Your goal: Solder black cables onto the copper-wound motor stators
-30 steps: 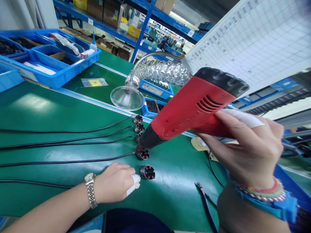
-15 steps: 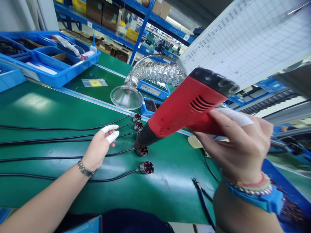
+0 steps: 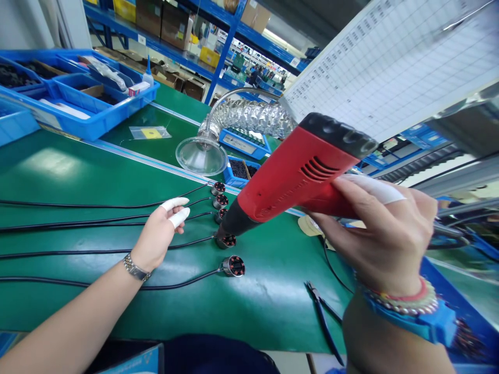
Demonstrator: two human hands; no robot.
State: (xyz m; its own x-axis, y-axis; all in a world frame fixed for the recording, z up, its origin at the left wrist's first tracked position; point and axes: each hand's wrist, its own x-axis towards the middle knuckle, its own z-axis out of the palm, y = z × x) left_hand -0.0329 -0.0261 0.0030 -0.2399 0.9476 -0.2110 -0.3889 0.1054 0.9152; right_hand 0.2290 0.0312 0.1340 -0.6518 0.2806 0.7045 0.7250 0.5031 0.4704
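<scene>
My right hand (image 3: 384, 234) grips a red heat gun (image 3: 296, 174) by its handle, nozzle pointing down-left at a round connector (image 3: 226, 241) on a black cable. My left hand (image 3: 158, 236), with white finger cots, rests on the black cables (image 3: 78, 223), fingers stretched toward the connectors and holding nothing. Another connector (image 3: 234, 266) lies nearest to me on the green mat (image 3: 78, 171). Several more connectors (image 3: 219, 195) lie in a row behind the nozzle.
A clear funnel hood (image 3: 200, 155) on a foil duct (image 3: 249, 115) stands behind the connectors. Blue parts trays (image 3: 89, 111) fill the back left. Black pliers (image 3: 322, 317) lie at the near right. A white chart (image 3: 390, 62) hangs at the upper right.
My left hand left the nearest connector, rose to the cables further back and stretched its fingers. The heat gun stayed over the second connector.
</scene>
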